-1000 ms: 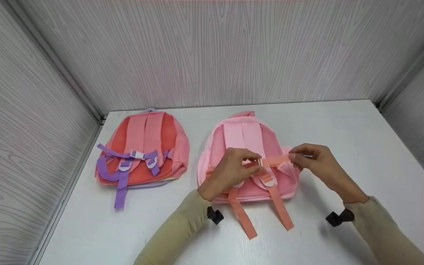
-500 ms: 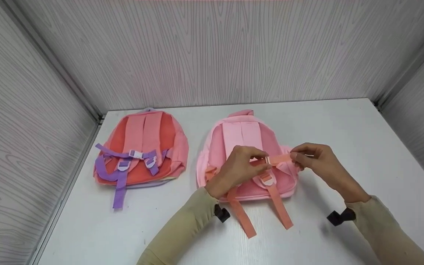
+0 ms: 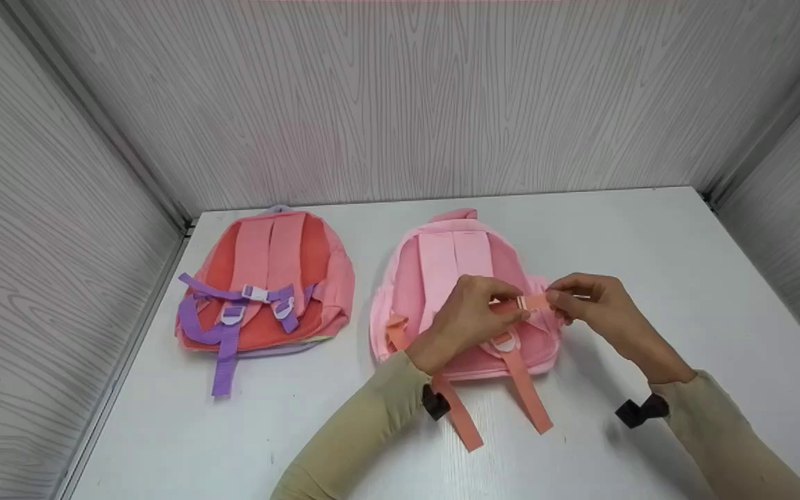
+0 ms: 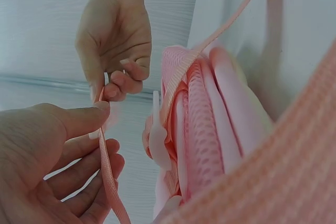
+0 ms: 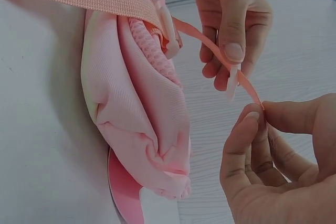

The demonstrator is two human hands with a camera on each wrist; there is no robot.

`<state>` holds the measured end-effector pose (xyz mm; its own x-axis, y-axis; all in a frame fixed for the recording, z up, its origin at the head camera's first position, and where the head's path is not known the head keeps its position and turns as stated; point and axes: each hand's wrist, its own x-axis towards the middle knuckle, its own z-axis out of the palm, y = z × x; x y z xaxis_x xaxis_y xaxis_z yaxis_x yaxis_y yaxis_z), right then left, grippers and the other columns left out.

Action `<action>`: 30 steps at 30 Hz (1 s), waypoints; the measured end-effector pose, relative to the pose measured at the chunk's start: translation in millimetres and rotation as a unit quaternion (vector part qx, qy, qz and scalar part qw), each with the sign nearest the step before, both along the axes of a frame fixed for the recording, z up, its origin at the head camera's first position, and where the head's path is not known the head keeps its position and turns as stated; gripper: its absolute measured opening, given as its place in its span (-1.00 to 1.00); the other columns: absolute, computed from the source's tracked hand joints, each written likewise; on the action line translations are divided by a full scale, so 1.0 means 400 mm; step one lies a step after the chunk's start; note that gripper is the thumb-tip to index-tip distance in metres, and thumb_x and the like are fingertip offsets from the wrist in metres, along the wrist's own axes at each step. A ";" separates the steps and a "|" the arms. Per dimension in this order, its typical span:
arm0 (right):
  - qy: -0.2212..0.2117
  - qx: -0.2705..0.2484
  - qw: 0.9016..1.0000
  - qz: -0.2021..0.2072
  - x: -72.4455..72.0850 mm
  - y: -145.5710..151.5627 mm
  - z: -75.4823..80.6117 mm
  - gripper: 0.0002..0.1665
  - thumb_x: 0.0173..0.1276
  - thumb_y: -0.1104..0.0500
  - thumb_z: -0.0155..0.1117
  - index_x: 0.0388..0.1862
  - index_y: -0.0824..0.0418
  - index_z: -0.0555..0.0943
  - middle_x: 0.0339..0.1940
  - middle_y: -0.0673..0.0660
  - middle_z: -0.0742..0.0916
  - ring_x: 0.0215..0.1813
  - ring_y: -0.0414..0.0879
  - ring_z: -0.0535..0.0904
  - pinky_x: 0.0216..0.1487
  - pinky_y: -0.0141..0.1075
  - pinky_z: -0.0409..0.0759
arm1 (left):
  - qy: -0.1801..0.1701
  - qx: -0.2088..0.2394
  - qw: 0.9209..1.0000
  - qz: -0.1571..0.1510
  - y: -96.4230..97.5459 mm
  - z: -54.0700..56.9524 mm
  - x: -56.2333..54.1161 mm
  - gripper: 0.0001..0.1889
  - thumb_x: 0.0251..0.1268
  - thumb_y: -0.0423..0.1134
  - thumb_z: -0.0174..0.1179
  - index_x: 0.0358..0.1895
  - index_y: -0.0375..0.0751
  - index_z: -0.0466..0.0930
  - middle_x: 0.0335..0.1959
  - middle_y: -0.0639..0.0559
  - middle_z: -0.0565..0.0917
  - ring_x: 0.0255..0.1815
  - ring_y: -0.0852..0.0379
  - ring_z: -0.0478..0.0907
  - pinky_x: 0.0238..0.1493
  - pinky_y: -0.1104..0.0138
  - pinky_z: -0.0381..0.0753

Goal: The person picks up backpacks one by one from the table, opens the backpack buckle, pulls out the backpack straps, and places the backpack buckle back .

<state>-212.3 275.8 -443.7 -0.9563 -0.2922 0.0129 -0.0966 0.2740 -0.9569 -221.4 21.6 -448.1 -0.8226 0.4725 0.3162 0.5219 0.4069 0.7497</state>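
Sleeves (image 3: 365,430) in pale khaki reach in from the near side of a white counter (image 3: 185,437), a small black device (image 3: 436,402) at each wrist. Two orange strap tails (image 3: 530,399) trail toward the near side from a pink backpack (image 3: 435,257), which lies with its shoulder straps facing up, right of the scene's middle. Above its near half, the person's left hand (image 3: 473,316) holds a small white buckle (image 3: 522,303) between thumb and fingers. The right hand (image 3: 598,309), farther right, pinches the end of the orange strap (image 3: 537,301) that runs through it. Only a short piece of webbing shows between the two hands, and both wrist views show it raised clear of the backpack. A second orange strip stands folded at the bag's left side. To the left, near the pink bag but apart from it, rests a coral backpack (image 3: 317,243), its purple straps (image 3: 226,368) crossing the lower panel and joined at a white clasp (image 3: 256,294). At the far side rises a gray wood-grain wall (image 3: 400,97).
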 end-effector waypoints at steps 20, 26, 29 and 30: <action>0.014 0.047 0.999 -0.011 -0.006 0.015 -0.023 -0.69 0.56 0.09 0.40 0.01 0.33 0.78 -0.27 0.12 0.81 -0.27 -0.10 0.71 -0.25 -0.27 0.68 | -0.012 -0.030 0.999 0.017 0.067 -0.028 -0.010 -0.77 0.38 -0.22 0.47 0.05 -0.12 0.87 -0.13 0.14 0.86 -0.28 0.37 0.55 -0.25 0.61 0.45; 0.016 0.072 0.997 -0.016 -0.008 0.015 -0.030 -0.73 0.55 0.11 0.40 0.00 0.31 0.79 -0.25 0.16 0.82 -0.27 -0.12 0.72 -0.29 -0.26 0.67 | -0.026 -0.034 0.999 0.026 0.071 -0.041 -0.010 -0.72 0.40 -0.16 0.48 0.09 -0.14 0.85 -0.09 0.14 0.85 -0.23 0.35 0.59 -0.19 0.59 0.52; 0.014 0.085 0.996 -0.018 -0.008 0.014 -0.034 -0.75 0.56 0.12 0.39 -0.01 0.29 0.80 -0.26 0.18 0.81 -0.27 -0.08 0.72 -0.29 -0.26 0.67 | -0.022 -0.047 0.998 0.031 0.072 -0.048 -0.010 -0.72 0.39 -0.13 0.48 0.08 -0.12 0.86 -0.07 0.13 0.85 -0.18 0.32 0.63 -0.12 0.57 0.54; 0.013 0.088 0.996 -0.019 -0.008 0.014 -0.035 -0.76 0.55 0.13 0.39 -0.01 0.28 0.80 -0.26 0.20 0.81 -0.27 -0.06 0.71 -0.29 -0.26 0.67 | -0.021 -0.051 0.998 0.033 0.073 -0.049 -0.010 -0.72 0.38 -0.12 0.48 0.07 -0.11 0.86 -0.07 0.13 0.85 -0.15 0.30 0.64 -0.10 0.56 0.55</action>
